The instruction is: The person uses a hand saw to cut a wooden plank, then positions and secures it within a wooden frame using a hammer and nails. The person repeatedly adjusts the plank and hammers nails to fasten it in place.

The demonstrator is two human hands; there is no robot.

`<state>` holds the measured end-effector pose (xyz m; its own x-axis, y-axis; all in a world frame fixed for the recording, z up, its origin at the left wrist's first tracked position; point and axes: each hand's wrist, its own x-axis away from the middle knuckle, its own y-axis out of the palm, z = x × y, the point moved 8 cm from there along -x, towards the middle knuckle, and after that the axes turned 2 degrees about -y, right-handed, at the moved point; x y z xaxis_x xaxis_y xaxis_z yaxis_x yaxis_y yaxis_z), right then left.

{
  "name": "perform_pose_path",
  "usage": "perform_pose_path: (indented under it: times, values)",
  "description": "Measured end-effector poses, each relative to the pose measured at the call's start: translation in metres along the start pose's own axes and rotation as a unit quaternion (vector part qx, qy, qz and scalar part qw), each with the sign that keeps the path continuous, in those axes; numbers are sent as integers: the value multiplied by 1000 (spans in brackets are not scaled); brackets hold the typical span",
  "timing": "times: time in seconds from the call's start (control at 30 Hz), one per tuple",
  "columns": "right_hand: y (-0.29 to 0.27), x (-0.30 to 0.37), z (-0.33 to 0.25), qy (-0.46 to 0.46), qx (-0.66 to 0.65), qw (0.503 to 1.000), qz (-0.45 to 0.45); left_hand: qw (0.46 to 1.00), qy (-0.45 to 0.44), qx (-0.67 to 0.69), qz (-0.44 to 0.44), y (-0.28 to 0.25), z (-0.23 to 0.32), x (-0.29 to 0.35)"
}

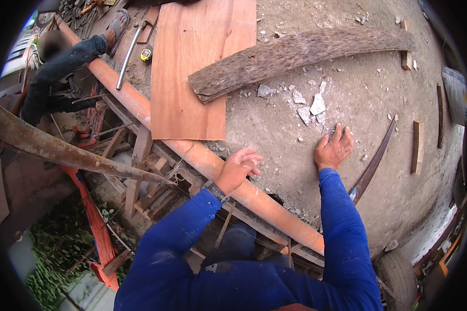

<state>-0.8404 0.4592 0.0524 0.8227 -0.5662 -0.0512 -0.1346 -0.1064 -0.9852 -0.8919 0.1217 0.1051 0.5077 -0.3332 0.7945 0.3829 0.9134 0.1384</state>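
Note:
My left hand (235, 170) hovers at the orange pipe (275, 207), its fingers loosely bent, partly apart and holding nothing. Flat on the dusty ground rests my right hand (334, 150), fingers stretched out. Just beyond it lie several broken grey concrete pieces (317, 104). To its right is a long, dark, tapering blade that looks like a handsaw (374, 159); my right forearm hides its lower end. A reddish plywood sheet (187, 98) lies ahead of my left hand, its near end by the pipe. Across its right edge sits a rough, mottled plank (296, 56).
A hammer (130, 54) and a yellow tape measure (146, 53) lie left of the plywood. Another person's leg in dark trousers (70, 59) is at far left. A rusty pole (78, 154) slants over an opening with timbers (139, 168). A tyre (398, 274) stands lower right.

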Motion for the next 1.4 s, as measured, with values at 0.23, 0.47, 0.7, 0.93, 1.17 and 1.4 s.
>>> perform_pose_path:
  times: [0.23,0.47,0.7,0.93,1.17,1.4]
  values:
    - [2,-1,1,13,3,1000,-15,788,234,-491,289,33,116,-100]
    - [-2,-2,1,5,1,1000,-12,791,325,-474,208,58,86,-78]
    - [-3,-4,1,6,6,1000,-13,792,388,-426,201,41,104,-109]
    - [0,0,0,7,27,1000,-13,733,404,-525,151,69,110,-128]
    - [3,0,-1,0,28,1000,-7,728,427,-526,110,66,110,-124]
    - [0,-2,-4,-1,32,999,-6,700,426,-564,106,72,111,-123]
